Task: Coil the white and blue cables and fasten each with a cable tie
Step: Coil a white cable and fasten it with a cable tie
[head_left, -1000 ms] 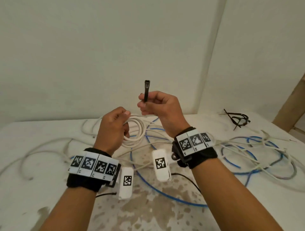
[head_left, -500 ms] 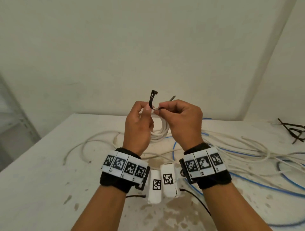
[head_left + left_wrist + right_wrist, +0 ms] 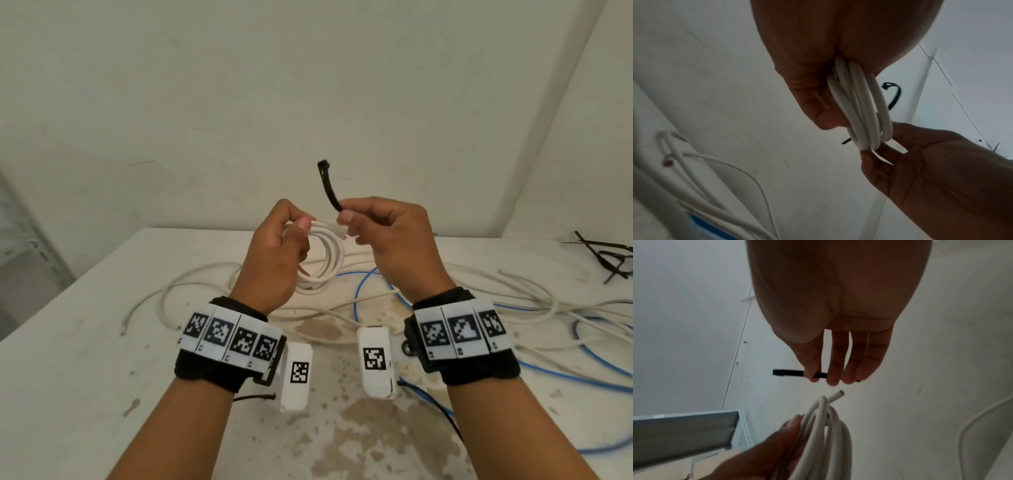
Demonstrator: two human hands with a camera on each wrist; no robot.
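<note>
Head view: head of the black cable tie (image 3: 323, 165) smeared by motion; its tail end hidden behind the right hand (image 3: 390, 240). Lower arc of the white cable coil (image 3: 329, 253) hidden behind the left hand (image 3: 274, 253). Spare cable ties (image 3: 613, 255) at far right cut by the frame edge, count unclear. Blue cable (image 3: 589, 356) runs off the right edge.

Left wrist view: loose white cables (image 3: 694, 186) blurred; a blue patch (image 3: 702, 225), probably cable.

Right wrist view: grey shelf rail (image 3: 684, 431) cut off at left.
</note>
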